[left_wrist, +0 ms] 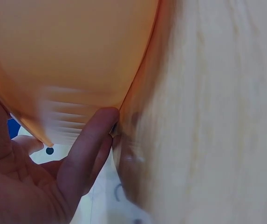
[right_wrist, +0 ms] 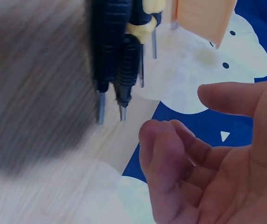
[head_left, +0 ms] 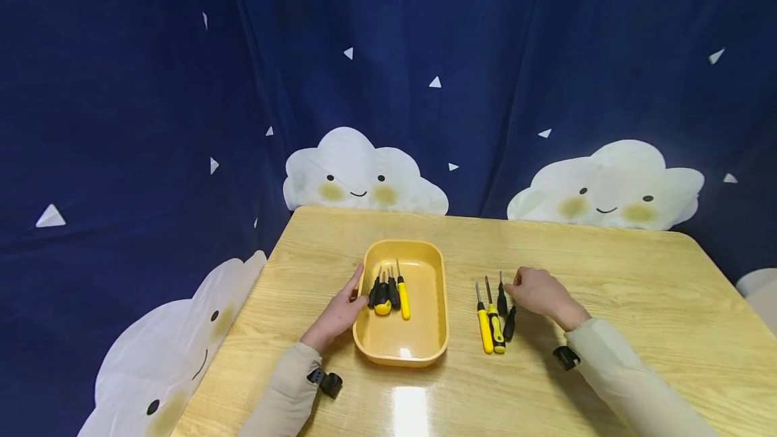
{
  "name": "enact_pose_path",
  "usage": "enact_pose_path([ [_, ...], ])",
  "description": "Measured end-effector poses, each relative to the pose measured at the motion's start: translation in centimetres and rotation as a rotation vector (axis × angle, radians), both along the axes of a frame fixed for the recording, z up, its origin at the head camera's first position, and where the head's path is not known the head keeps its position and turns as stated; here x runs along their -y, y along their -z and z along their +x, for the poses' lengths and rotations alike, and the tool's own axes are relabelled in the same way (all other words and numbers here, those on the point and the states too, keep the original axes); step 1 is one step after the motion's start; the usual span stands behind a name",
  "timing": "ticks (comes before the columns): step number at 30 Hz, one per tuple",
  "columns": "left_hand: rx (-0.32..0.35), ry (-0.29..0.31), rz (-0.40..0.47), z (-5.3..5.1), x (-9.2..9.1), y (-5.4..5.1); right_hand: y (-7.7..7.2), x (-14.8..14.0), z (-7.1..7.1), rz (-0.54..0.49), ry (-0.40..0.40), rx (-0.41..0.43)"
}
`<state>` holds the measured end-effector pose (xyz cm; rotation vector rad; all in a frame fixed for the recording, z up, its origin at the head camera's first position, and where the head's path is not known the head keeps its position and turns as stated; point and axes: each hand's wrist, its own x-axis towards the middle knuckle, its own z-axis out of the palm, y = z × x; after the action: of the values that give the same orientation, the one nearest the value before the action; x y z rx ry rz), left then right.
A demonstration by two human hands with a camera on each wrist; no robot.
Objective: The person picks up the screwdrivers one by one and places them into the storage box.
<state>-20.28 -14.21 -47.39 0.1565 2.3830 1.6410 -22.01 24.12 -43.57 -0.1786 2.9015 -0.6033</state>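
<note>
My left hand [head_left: 336,315] grips the left wall of a yellow-orange plastic tray [head_left: 427,309]. In the left wrist view its fingers [left_wrist: 89,144] lie against the tray's outer side. Inside the tray are several screwdrivers, among them a yellow one [head_left: 403,299] and a short black-and-yellow one [head_left: 382,299]. My right hand [head_left: 542,292] hovers beside more screwdrivers on the table: a yellow one [head_left: 484,329], a yellow-and-black one [head_left: 495,330] and two black ones [head_left: 510,324]. The right wrist view shows its thumb and loosely bent fingers apart, with nothing between them.
The light wooden table [head_left: 637,295] stretches beyond both arms. Behind it hangs a dark blue curtain [head_left: 388,12] with white triangles and smiling clouds, which also falls along the left edge. Each wrist wears a small black camera [head_left: 567,357].
</note>
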Motion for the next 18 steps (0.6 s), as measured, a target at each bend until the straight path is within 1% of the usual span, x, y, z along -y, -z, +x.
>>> enact_pose_path([
  [3, -0.004, 0.009, 0.015, 0.2, 0.0, -0.2, 0.3, -0.3, 0.4, 0.018, 0.007, 0.013],
  [5, -0.004, 0.006, 0.014, -0.4, 0.2, 1.2, 0.5, -0.5, 0.8, 0.031, 0.008, 0.024],
  [6, -0.003, 0.002, 0.011, -0.7, 0.3, 1.8, 0.5, -0.6, 1.0, 0.035, 0.007, 0.026],
  [7, -0.004, -0.001, 0.007, -0.8, 0.3, 2.2, 0.5, -0.6, 1.1, 0.037, 0.008, 0.032],
  [8, -0.004, -0.005, 0.003, -0.8, 0.3, 2.3, 0.5, -0.7, 1.2, 0.036, 0.008, 0.038],
  [12, -0.004, -0.013, -0.002, -0.9, 0.3, 2.4, 0.6, -0.8, 1.4, 0.032, 0.011, 0.054],
  [15, 0.000, -0.014, 0.005, -0.9, 0.4, 2.2, 0.9, -0.9, 1.3, 0.035, -0.001, 0.054],
  [18, 0.004, -0.014, 0.011, -0.9, 0.4, 2.2, 1.3, -0.8, 1.4, 0.031, -0.001, 0.073],
])
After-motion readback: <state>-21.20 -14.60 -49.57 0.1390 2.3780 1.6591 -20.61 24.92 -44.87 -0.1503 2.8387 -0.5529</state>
